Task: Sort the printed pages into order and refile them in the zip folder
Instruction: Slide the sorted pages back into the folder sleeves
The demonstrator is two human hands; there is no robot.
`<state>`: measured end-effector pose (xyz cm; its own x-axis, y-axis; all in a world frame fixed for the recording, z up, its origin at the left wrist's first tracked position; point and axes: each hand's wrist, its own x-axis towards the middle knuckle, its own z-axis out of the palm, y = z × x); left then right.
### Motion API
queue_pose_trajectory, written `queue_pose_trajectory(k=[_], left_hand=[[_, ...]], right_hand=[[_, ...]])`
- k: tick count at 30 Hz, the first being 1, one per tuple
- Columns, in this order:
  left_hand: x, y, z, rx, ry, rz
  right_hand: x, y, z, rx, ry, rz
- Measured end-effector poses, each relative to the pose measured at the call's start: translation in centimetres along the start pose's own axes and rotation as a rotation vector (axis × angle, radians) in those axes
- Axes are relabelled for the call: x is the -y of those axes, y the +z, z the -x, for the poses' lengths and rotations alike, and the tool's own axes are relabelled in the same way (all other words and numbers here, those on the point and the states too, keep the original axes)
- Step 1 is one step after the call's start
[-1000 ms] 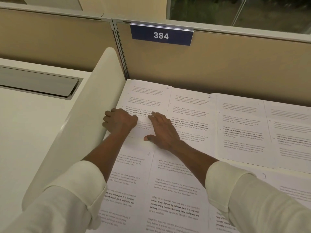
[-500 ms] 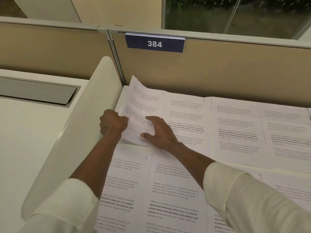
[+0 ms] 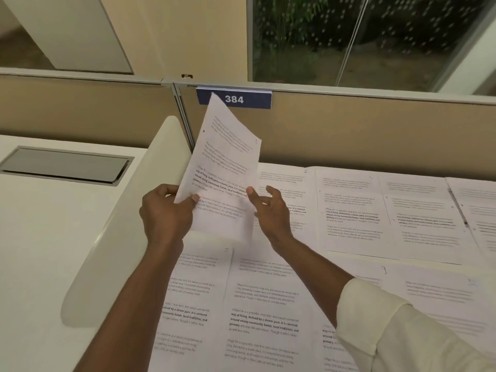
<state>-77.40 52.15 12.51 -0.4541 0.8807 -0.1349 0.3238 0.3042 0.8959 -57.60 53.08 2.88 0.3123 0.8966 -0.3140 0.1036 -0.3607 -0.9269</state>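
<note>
Just left of the view's centre, the left hand (image 3: 166, 213) is pinching the nine-o'clock edge of a printed page (image 3: 225, 162), with its thumb on the printed face and its fingers curling behind. It is holding the sheet up clear of the papers below, nearly upright and bowing slightly. The sheet's top corner is leaning toward twelve o'clock, over the end of a blue nameplate (image 3: 249, 99) reading 384. At three o'clock of that sheet, the right hand (image 3: 271, 213) is laying its thumb tip on the page's edge while its fingers are curling loosely just beside it; whether they are gripping the paper cannot be told. A cream sleeve (image 3: 389, 331) is covering that forearm toward five o'clock. Below and around both hands, the other printed pages (image 3: 349, 210) are lying flat, side by side in two rows running from six o'clock out to three o'clock, one bearing a handwritten 2 and another a 9. At nine o'clock a white curved divider (image 3: 115, 237) is standing beside them, with a neighbouring desktop (image 3: 40, 237) and its grey cable hatch (image 3: 64, 165) beyond. A beige partition (image 3: 362, 135) is running behind the pages, and a dark window (image 3: 349, 36) is showing above it at one o'clock.
</note>
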Motion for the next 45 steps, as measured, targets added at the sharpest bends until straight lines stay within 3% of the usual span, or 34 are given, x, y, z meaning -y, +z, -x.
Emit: queue_pose_trajectory(k=[4, 7, 18, 30, 38, 45], left_hand=[[0.0, -0.9, 4.9, 0.114, -0.087, 0.167], [0.8, -0.9, 9.4, 0.180, -0.132, 0.258], [6.5, 4.3, 23.9, 0.592, -0.298, 0.125], [3.6, 13.7, 42.3, 0.708, -0.094, 0.050], [4.8, 17.4, 54.8, 0.809, -0.076, 0.033], [4.9, 20.2, 60.4, 0.841, -0.098, 0.031]], right_hand=[[0.0, -3.8, 3.1, 0.014, 0.093, -0.287], [-1.4, -7.5, 5.9, 0.001, 0.085, -0.347], [-9.4, -25.0, 19.6, -0.112, 0.067, -0.142], [-17.5, -43.4, 32.9, -0.227, 0.111, -0.266], [-22.4, -53.6, 40.8, -0.304, 0.159, -0.306], [-24.7, -59.4, 42.8, -0.319, 0.171, -0.281]])
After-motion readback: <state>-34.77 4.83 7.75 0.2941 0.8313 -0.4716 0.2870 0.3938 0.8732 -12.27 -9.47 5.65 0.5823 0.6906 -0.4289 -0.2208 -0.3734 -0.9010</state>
